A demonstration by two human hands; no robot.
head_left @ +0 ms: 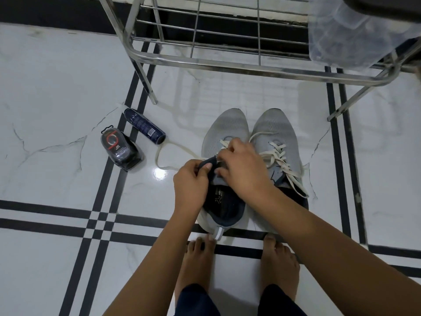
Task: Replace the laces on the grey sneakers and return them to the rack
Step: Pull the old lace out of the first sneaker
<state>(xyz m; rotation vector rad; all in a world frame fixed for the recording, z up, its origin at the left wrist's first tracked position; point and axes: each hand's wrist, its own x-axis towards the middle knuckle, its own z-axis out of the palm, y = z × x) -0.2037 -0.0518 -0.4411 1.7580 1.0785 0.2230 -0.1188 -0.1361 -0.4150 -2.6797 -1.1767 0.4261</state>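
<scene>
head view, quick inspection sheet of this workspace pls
surface: glossy white marble-look floor with black stripes
job's things: grey sneaker partly unlaced, cream lace trailing over the floor; second grey sneaker fully laced; clear pack with dark contents, likely new laces
clutter: dark blue spray can lying on its side
grippers: left hand pinches the dark tongue; right hand pinches the cream lace
cables: nothing seen
surroundings: steel shoe rack, clear plastic bag, bare feet

Left hand (190,183), right hand (242,169); both curled
</scene>
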